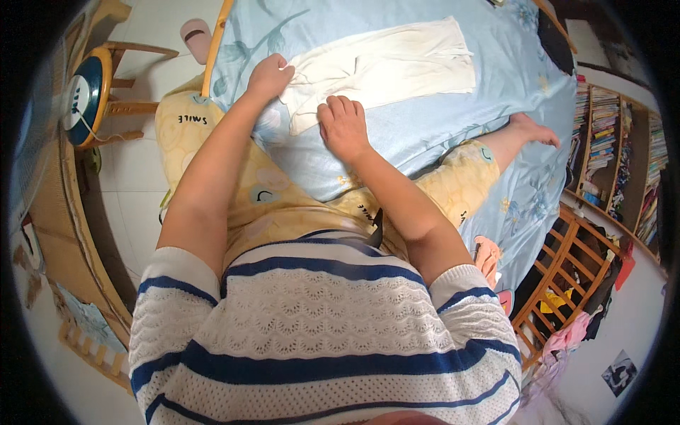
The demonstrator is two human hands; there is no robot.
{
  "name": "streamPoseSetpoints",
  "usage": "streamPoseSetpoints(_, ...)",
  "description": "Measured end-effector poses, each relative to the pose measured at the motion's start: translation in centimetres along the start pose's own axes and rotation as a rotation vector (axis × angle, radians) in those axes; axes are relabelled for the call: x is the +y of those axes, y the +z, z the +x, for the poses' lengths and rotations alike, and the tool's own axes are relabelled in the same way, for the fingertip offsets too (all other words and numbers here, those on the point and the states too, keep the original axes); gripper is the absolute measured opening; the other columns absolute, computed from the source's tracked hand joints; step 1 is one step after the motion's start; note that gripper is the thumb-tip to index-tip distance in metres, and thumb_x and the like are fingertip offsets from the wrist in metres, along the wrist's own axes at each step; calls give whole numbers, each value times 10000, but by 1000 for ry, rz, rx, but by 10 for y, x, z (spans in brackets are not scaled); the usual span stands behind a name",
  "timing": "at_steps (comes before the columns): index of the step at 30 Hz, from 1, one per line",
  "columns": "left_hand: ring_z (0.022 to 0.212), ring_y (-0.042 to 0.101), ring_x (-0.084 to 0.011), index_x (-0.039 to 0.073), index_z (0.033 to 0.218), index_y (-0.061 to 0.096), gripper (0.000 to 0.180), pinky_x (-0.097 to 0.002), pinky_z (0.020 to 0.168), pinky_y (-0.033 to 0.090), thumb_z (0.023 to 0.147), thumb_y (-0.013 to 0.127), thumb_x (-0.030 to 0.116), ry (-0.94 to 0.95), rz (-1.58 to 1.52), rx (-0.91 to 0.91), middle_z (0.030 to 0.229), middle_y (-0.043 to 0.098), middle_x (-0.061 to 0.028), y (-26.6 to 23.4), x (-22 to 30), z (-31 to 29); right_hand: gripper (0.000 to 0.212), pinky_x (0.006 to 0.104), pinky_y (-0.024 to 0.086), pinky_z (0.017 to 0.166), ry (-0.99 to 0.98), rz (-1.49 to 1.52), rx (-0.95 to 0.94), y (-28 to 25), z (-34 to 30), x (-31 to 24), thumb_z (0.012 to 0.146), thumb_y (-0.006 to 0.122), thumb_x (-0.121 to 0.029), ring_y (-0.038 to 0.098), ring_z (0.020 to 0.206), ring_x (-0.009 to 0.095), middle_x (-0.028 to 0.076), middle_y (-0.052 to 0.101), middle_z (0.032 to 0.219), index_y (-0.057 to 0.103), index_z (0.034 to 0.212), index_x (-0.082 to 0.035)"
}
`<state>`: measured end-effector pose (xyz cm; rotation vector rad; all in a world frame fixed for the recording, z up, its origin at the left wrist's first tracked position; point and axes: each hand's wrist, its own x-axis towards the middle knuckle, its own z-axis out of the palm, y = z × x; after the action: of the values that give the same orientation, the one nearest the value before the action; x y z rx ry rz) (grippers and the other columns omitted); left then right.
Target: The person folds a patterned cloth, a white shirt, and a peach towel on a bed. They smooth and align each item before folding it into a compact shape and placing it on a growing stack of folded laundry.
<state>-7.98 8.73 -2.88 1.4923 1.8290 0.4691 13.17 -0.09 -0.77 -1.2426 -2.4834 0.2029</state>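
Observation:
A white garment (397, 64), long and wrinkled like a pair of trousers, lies stretched out on the light-blue bedsheet (418, 117). At its left end, my left hand (269, 78) is closed on the edge of the cloth, thumb and fingers pinched together. My right hand (345, 131) rests palm down at the near edge of the garment, its fingers spread a little over the fabric. Creases run through the cloth between the two hands. The far right end of the garment lies loose, with an uneven edge.
My legs in yellow trousers (453, 177) flank the near side of the bed. A round-seated stool (85, 95) and a pink slipper (195, 39) are on the tiled floor at left. Bookshelves (602, 142) and a wooden rack (567, 269) stand at right.

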Motion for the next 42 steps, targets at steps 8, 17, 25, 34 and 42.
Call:
streamPoseSetpoints(8,745,587,-145,27,944,564,218,-232,578,486,819,622,195,-254,-561,-130,875,574,-77,-33,4,-28,141,416,436,699,0,166,54,8,10,-4,724,546,-65,534,815,302,136,566,922,524,857,-26)
streamPoseSetpoints(17,686,534,-54,52,980,562,209,-185,532,440,831,631,181,-318,-705,-187,824,568,-3,-126,-5,-61,190,409,453,789,283,905,93,-13,17,-73,826,497,-37,560,895,362,184,604,953,550,1008,-32)
streamPoseSetpoints(25,899,567,-125,36,1105,543,367,-251,765,489,828,650,250,65,-648,-288,987,578,-63,-93,167,21,256,245,462,770,825,1578,349,-70,39,45,900,505,-149,566,885,110,22,586,995,515,1144,-72)
streamPoseSetpoints(34,1174,484,-296,-9,1254,450,693,-370,961,411,736,720,365,45,-277,121,1273,480,-233,46,157,76,332,258,489,659,1436,1587,474,-48,-26,143,943,437,-298,619,818,160,119,624,1023,497,1106,-15)
streamPoseSetpoints(42,887,577,-211,-46,1162,533,586,-326,770,459,753,706,337,-134,-87,-178,990,624,-139,53,78,73,441,366,478,761,1367,588,34,-44,-10,111,850,561,-374,622,884,285,190,633,1001,530,1051,17)
